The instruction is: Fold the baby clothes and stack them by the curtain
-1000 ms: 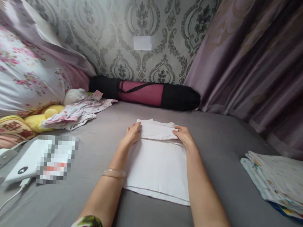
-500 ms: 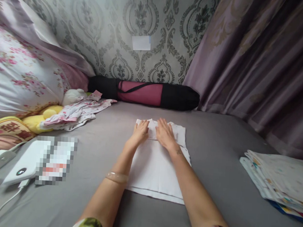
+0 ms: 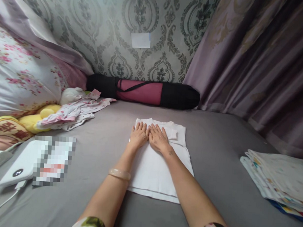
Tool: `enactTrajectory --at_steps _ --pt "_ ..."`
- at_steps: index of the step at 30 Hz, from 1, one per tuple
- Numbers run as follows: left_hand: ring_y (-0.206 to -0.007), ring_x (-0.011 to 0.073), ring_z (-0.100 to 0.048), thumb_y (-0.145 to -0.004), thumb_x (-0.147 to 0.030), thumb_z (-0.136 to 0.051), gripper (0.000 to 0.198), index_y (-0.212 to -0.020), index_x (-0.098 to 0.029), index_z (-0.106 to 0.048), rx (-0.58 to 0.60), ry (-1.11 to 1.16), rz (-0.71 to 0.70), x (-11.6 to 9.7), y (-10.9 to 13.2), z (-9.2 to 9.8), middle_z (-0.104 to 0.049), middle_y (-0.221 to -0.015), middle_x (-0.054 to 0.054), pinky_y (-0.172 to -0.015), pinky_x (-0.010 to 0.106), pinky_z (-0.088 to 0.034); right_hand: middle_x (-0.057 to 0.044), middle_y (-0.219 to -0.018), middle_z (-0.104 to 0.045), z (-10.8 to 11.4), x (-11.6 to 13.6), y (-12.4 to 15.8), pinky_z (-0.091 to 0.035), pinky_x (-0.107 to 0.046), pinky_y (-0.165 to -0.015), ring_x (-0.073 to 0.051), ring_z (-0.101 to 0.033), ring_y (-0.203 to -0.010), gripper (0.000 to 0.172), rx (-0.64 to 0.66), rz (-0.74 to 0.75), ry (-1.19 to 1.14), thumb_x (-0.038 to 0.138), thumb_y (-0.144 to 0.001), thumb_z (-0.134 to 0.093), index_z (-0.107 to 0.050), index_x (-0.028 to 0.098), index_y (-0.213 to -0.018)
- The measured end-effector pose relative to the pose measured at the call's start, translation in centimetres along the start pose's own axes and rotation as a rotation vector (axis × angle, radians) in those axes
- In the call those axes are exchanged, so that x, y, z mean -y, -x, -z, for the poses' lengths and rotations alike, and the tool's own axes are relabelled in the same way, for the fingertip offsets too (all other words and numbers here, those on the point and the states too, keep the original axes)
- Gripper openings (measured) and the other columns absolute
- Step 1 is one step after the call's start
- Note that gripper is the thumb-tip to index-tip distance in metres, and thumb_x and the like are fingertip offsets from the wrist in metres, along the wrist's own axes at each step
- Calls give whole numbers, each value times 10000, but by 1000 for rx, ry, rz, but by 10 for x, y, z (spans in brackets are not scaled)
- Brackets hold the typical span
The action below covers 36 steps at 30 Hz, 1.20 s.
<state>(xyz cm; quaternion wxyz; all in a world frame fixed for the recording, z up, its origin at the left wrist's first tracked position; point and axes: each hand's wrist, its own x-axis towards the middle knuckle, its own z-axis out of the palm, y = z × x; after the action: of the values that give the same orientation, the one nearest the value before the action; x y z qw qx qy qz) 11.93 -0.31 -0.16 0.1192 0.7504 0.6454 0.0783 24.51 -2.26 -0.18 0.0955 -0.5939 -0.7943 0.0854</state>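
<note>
Your left hand (image 3: pixel 139 135) and right hand (image 3: pixel 159 138) lie palm down, side by side, on the upper part of the white shirt (image 3: pixel 153 169), which is spread on the bed (image 3: pixel 215 150). Your fingers (image 3: pixel 141 126) are stretched out, slightly parted, resting on the cloth and gripping nothing. The shirt's top edge lies just beyond your fingertips, a folded strip (image 3: pixel 173 134) shows past your right hand, and the lower part reaches back between your forearms
</note>
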Motion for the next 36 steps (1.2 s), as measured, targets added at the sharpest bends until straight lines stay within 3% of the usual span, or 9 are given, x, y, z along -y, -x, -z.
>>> enactTrajectory --at_steps 4,8,13,19,25,30,36 --pt "-1440 295 -190 -982 -388 -210 538 -1430 -131 -361 -30 1 -9 -1 1 2 -263 -1549 145 -1139 535 -158 -27 -1565 -237 3 0 1 -38 -405 -1157 -187 -132 -1446 549 12 3 -6 295 -967 -203 -293 169 -1493" --pt "-1440 273 -195 -980 -369 -241 511 -1413 -130 -371 -120 -16 -22 1 1 2 -306 -1531 152 -1161 502 -116 -80 -1563 -237 2 -4 2 6 -416 -1156 -205 -127 -1447 561 -94 -50 29 319 -970 -229 -294 109 -1486" --pt "-1445 305 -161 -985 -395 -217 532 -1413 -115 -363 -53 -9 8 5 -2 -3 -257 -1545 175 -1142 538 -145 -86 -1559 -245 -4 -10 2 -28 -420 -1155 -220 -156 -1440 569 -85 -138 23 333 -972 -227 -296 96 -1484" --pt "-1444 304 -164 -979 -400 -239 521 -1380 -103 -387 -55 8 13 5 0 1 -264 -1538 190 -1141 534 -145 -84 -1562 -236 -4 -10 2 -25 -411 -1157 -210 -150 -1443 572 -66 -148 26 342 -974 -216 -288 101 -1487" --pt "-1444 315 -160 -962 -417 -264 524 -1369 -112 -388 -39 39 42 11 1 5 -230 -1550 190 -1132 552 -144 -168 -1557 -208 -1 -21 2 -4 -452 -1152 -261 -123 -1445 616 -158 -304 86 366 -977 -224 -268 6 -1475" --pt "-1449 324 -130 -953 -461 -222 601 -1435 -114 -314 1 69 73 17 -3 -1 -169 -1571 172 -1139 543 -120 -181 -1548 -229 -7 -28 3 -67 -447 -1149 -283 -161 -1433 626 -132 -354 91 364 -972 -231 -281 -20 -1464" --pt "-1441 330 -161 -949 -483 -171 651 -1461 -102 -297 -53 29 53 19 -1 -9 -186 -1568 164 -1146 523 -121 -173 -1559 -200 1 -26 1 -68 -449 -1153 -280 -138 -1439 633 -69 -362 62 372 -972 -216 -253 -13 -1474"
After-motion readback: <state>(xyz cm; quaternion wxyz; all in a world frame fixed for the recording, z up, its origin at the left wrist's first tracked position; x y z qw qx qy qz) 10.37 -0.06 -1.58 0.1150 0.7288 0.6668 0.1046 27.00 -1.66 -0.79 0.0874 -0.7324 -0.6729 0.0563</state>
